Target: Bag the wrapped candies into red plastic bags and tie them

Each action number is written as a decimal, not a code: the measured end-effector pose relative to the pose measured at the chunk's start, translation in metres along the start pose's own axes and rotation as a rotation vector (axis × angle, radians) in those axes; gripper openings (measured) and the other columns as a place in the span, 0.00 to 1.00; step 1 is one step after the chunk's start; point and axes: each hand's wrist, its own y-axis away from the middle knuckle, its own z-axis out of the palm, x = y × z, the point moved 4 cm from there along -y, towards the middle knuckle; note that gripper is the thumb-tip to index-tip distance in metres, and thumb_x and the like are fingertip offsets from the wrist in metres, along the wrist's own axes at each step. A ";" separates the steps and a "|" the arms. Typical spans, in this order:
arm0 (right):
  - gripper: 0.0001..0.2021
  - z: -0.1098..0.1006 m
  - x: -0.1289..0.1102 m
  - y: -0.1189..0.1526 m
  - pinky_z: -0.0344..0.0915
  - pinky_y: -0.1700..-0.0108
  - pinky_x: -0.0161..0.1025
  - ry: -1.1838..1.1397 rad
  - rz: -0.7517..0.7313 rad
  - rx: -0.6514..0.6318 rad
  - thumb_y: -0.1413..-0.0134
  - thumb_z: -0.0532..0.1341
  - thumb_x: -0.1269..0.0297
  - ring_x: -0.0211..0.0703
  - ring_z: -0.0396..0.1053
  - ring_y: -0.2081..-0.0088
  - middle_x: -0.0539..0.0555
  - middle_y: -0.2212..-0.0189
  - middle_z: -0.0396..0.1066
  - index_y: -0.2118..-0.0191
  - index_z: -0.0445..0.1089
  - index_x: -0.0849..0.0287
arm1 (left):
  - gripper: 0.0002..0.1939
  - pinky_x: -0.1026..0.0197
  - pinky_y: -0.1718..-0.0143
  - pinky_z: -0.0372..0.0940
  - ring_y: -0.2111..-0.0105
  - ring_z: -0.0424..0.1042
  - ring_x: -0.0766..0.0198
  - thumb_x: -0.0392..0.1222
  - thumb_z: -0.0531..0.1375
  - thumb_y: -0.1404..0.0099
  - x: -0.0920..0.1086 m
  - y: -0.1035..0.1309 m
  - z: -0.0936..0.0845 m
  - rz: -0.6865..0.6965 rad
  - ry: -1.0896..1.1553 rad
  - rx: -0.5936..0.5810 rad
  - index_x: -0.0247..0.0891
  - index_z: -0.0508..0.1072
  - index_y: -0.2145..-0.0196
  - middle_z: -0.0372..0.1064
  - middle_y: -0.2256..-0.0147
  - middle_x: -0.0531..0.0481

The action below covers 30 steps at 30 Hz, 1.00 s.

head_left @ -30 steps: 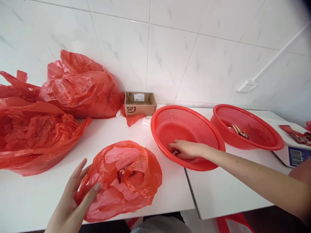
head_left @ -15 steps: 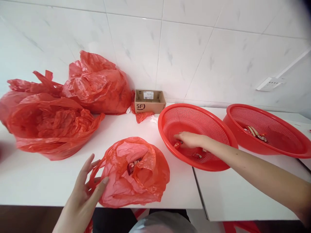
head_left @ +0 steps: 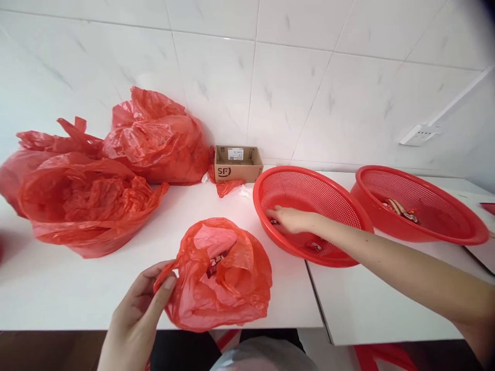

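My left hand (head_left: 141, 304) pinches the handle of a thin red plastic bag (head_left: 247, 257) lying open on the table. A dark red packet with white lettering (head_left: 216, 264) shows inside the bag's mouth. My right hand (head_left: 292, 220) reaches down into a red perforated plastic basket (head_left: 328, 188), its fingers curled at a small wrapped packet (head_left: 274, 221) that they mostly cover. Another small wrapped packet (head_left: 315, 246) lies on the basket floor below my wrist.
A second red basket (head_left: 425, 190) at the right holds a few wrapped items (head_left: 402, 210). Large red plastic bags (head_left: 154, 139) stand at the back left, with an open bag (head_left: 96, 226) before them. A small cardboard box (head_left: 240, 172) sits by the wall. A seam divides the tabletops.
The fingers of my left hand have closed on the bag's handle, which has moved slightly right. My right hand has shifted a little left in the basket; the red packet at its fingers is now mostly covered.
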 end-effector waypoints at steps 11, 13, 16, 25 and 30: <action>0.03 -0.039 0.006 0.006 0.70 0.62 0.44 -0.212 0.004 0.279 0.43 0.58 0.66 0.46 0.70 0.64 0.53 0.65 0.69 0.63 0.63 0.54 | 0.16 0.66 0.72 0.65 0.73 0.61 0.66 0.56 0.62 0.38 0.005 0.007 0.002 -0.011 0.246 -0.058 0.41 0.71 0.68 0.63 0.73 0.54; 0.05 -0.049 -0.028 0.016 0.72 0.66 0.40 -0.498 -0.078 0.305 0.41 0.58 0.62 0.40 0.70 0.67 0.50 0.64 0.68 0.60 0.60 0.54 | 0.15 0.67 0.72 0.64 0.73 0.62 0.66 0.56 0.62 0.38 0.009 0.007 0.006 -0.019 0.257 -0.060 0.41 0.71 0.65 0.63 0.73 0.54; 0.09 -0.031 -0.097 0.028 0.74 0.67 0.38 -0.816 -0.262 -0.002 0.37 0.57 0.57 0.38 0.73 0.68 0.50 0.62 0.69 0.56 0.59 0.55 | 0.16 0.67 0.75 0.63 0.74 0.61 0.67 0.55 0.64 0.40 0.014 0.006 0.012 0.009 0.266 -0.096 0.39 0.71 0.67 0.63 0.75 0.53; 0.15 -0.043 -0.047 0.036 0.67 0.52 0.46 -0.399 -0.146 0.306 0.36 0.56 0.54 0.48 0.70 0.52 0.56 0.51 0.70 0.48 0.66 0.52 | 0.21 0.65 0.78 0.64 0.78 0.64 0.66 0.51 0.70 0.46 0.017 0.005 0.003 -0.017 0.335 -0.046 0.42 0.76 0.56 0.67 0.76 0.54; 0.17 0.006 0.037 0.054 0.64 0.65 0.44 0.046 0.237 -0.232 0.47 0.62 0.61 0.54 0.72 0.61 0.60 0.57 0.71 0.51 0.70 0.55 | 0.18 0.65 0.78 0.65 0.77 0.65 0.65 0.51 0.69 0.45 0.012 0.000 0.002 -0.045 0.330 -0.019 0.44 0.77 0.58 0.66 0.76 0.54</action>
